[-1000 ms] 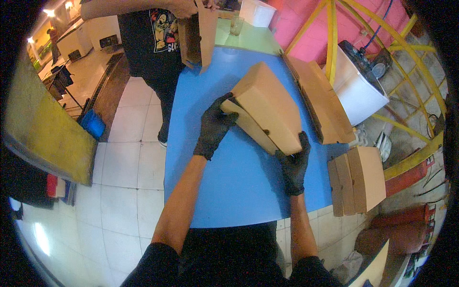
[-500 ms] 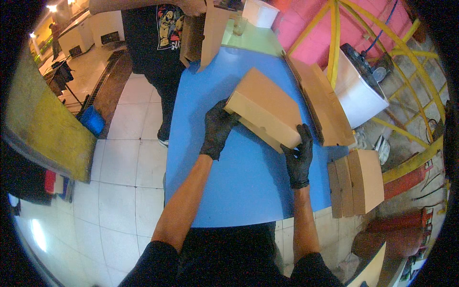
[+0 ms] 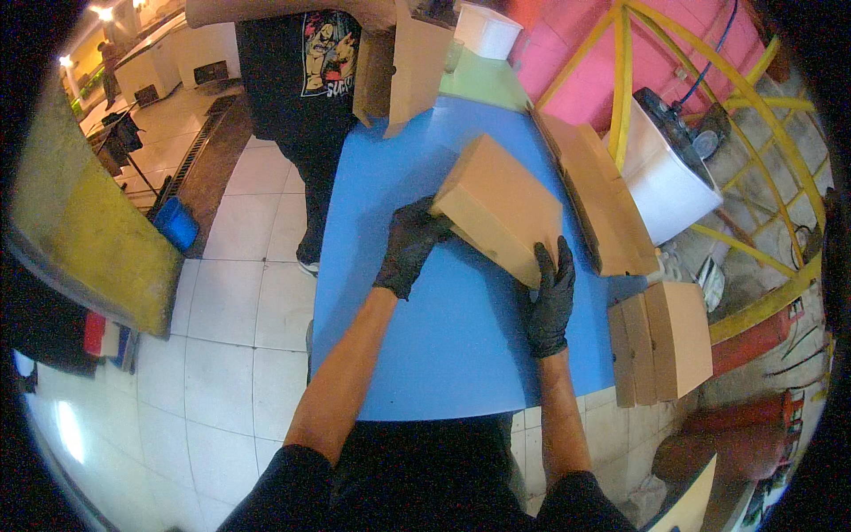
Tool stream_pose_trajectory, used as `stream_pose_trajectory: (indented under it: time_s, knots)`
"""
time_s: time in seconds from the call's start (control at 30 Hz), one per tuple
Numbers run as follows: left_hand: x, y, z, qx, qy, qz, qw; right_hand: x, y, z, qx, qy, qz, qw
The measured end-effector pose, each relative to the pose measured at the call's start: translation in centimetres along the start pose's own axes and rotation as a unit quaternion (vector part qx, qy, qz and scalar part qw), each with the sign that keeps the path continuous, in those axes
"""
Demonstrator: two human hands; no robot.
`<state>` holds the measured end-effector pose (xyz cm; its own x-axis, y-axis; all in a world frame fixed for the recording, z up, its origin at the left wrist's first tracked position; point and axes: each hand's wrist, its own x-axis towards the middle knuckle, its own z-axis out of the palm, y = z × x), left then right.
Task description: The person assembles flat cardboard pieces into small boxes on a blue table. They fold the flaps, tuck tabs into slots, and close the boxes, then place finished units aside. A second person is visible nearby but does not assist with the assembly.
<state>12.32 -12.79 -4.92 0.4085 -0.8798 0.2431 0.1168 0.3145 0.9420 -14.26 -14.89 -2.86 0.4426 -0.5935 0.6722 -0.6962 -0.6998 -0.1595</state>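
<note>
A closed brown cardboard box (image 3: 505, 208) is held tilted above the blue table (image 3: 425, 355), its shadow falling on the tabletop. My left hand (image 3: 415, 244), in a black glove, grips the box at its left corner, with some fingers hidden beneath. At the near right corner my right hand (image 3: 551, 297), gloved in black too, holds the box with its fingers laid along the side and top edge. Just right of the box lies an opened flat cardboard box (image 3: 598, 195) along the table's edge.
Several closed cardboard boxes (image 3: 665, 341) stand together at the table's right edge. Across the table a person in a black shirt (image 3: 292, 97) holds an open cardboard box (image 3: 417, 66). A white tub (image 3: 656, 177) and yellow metal bars (image 3: 620, 89) are at the right.
The box has shifted slightly right and down. My right hand's fingers have moved along its corner, now stretched further. The other person's box has moved to the right in view.
</note>
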Motion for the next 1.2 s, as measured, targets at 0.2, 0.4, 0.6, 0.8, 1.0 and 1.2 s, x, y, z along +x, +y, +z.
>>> stream_pose_trajectory:
  time_s: [0.2,0.4,0.6,0.8,1.0,1.2]
  knots:
    - [-0.8,1.2,0.9,0.063,-0.053,-0.011,0.997,-0.5,0.7,0.1,-0.051,-0.044,0.000,0.998]
    - [0.3,-1.2,0.0,-0.047,-0.107,-0.036,0.992,-0.3,0.3,-0.3,-0.054,-0.050,0.021,0.997]
    - [1.4,-5.5,-1.1,0.014,-0.058,0.019,0.998,0.7,-0.8,-0.3,-0.108,-0.088,-0.031,0.990]
    - [0.4,0.6,-0.4,0.074,-0.137,-0.018,0.988,1.2,-1.3,-5.4,-0.135,-0.003,-0.074,0.988]
    - [-0.2,3.3,1.5,-0.151,-0.191,-0.166,0.956,0.3,-0.1,-18.5,-0.333,-0.003,0.036,0.942]
    - [0.2,1.2,0.9,-0.046,-0.166,-0.148,0.974,-5.0,3.1,-27.2,-0.402,0.112,0.160,0.894]
